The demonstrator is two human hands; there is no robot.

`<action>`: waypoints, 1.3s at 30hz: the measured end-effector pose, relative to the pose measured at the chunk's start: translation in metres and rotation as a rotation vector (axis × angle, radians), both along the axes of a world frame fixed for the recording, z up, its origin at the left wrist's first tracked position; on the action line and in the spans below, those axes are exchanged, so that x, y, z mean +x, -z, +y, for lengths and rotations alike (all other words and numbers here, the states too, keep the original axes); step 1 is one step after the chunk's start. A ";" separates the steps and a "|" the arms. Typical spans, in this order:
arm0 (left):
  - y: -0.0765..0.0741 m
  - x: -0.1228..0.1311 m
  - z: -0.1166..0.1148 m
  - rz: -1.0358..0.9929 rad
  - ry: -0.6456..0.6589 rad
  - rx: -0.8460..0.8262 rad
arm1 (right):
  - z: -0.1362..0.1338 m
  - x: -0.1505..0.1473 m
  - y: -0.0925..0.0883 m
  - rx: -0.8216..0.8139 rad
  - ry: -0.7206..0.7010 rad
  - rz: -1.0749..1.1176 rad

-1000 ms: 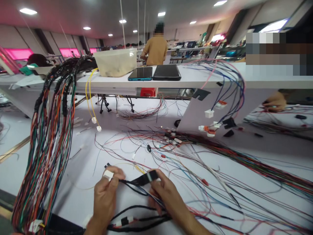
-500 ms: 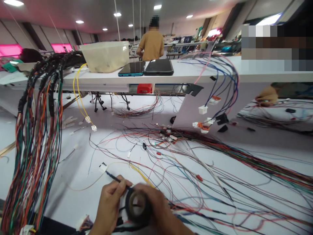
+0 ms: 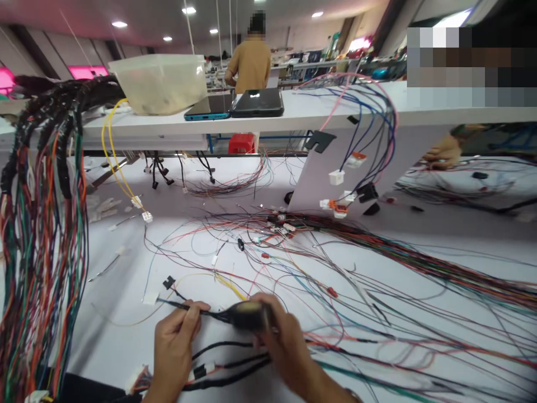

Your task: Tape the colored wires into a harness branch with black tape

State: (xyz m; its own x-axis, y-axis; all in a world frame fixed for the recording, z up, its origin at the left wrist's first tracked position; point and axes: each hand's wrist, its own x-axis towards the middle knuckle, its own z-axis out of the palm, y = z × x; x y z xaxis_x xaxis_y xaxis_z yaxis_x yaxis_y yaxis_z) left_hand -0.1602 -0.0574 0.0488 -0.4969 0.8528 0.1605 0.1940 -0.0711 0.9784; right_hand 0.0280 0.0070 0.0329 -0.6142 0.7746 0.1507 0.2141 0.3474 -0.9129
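My left hand pinches a thin black-taped wire branch that ends in a small white connector and a black clip. My right hand is closed round a roll of black tape, pressed against the same branch just right of my left fingers. The roll is blurred by motion. Below my hands run more black-taped branches of the harness on the white worktable.
A thick bundle of coloured wires hangs at the left. Loose wires fan across the table to the right. A raised shelf carries a plastic tub and two phones. Another person's hand works at the right; someone stands far behind.
The tape roll has turned from facing me to edge-on and shifted slightly right. My left fingers slid along the branch; the white connector now lies further left of them.
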 end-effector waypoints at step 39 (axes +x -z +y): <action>-0.010 0.035 0.031 0.123 0.545 0.096 | 0.005 0.036 0.008 -0.162 0.031 0.063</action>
State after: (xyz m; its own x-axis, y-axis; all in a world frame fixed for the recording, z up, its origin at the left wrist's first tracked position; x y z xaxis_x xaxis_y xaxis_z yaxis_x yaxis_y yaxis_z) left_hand -0.1255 -0.0266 0.0588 0.0380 0.9594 0.2794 0.2165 -0.2809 0.9350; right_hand 0.0635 0.0116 0.0245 -0.5827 0.8105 0.0594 0.1631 0.1882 -0.9685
